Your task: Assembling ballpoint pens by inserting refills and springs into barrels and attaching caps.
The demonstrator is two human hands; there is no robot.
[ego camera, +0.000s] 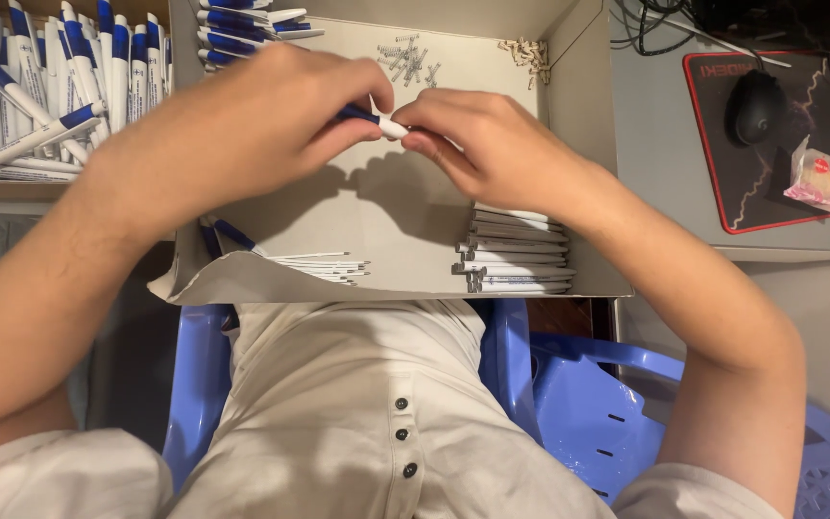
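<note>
Cardboard box [583,144] walls flank both hands; left hand [242,125] and right hand [492,144] fingers pinch one pen [377,121] mid-box.

Warm overhead light, soft shadows, sharp focus

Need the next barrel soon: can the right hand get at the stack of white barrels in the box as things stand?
Probably yes: the stack of white barrels lies uncovered just below the right hand, though that hand is busy on the pen.
</note>
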